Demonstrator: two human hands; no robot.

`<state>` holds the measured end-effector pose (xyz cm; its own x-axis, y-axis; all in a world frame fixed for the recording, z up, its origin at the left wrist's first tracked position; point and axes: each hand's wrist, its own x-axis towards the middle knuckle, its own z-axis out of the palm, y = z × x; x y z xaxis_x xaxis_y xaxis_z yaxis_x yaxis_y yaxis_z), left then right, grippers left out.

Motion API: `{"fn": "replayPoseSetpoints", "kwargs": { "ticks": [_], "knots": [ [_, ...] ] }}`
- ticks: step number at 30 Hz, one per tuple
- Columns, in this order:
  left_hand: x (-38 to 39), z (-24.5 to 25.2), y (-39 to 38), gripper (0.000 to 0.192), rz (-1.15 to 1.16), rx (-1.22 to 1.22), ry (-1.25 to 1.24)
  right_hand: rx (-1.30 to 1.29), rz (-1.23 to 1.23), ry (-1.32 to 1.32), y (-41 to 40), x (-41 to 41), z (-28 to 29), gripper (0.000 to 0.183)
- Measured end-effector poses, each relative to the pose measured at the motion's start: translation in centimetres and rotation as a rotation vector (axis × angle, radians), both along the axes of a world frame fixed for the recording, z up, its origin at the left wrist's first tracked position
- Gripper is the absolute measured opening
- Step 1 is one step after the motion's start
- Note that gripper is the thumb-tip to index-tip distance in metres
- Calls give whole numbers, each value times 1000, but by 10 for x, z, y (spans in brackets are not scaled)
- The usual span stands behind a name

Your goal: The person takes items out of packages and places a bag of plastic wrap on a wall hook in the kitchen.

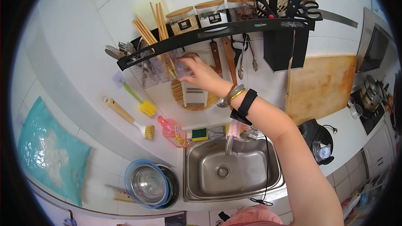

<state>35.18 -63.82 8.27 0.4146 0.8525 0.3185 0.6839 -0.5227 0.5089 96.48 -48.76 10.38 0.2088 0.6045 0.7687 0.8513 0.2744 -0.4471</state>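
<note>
My right hand (192, 69) reaches in from the right, with a black wristband and bangles on the wrist. Its thumb and fingers are apart around a clear plastic holder (181, 69) under a black wall rack (194, 37). Whether they press on the holder cannot be told. Just left of the fingers, another clear holder has wooden chopsticks (160, 22) in it. Further left, a clear holder contains metal cutlery (126, 48). Below the hand, a white grater (194, 95) hangs before a round woven mat (177, 92). My left hand is out of view.
Lidded glass jars (211, 14), scissors (257, 1) and knives (293, 0) stand in the rack. Below are a steel sink (232, 175), a pink bottle (172, 131) and sponges (199, 134). Stacked bowls (147, 183) sit left, a wooden cutting board (320, 88) right.
</note>
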Motion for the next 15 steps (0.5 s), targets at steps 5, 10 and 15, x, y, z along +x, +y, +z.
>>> {"fn": "replayPoseSetpoints", "kwargs": {
  "ticks": [5,10,15],
  "knots": [
    [1,-1,-6,21,79,-177,-78,-16,-66,-9,4,-3,-5,56],
    [-7,-5,-3,22,20,-41,-11,36,6,106,25,-6,-22,61],
    [-3,-3,-1,20,50,-59,10,103,154,342,33,-22,-27,59]
  ]
}}
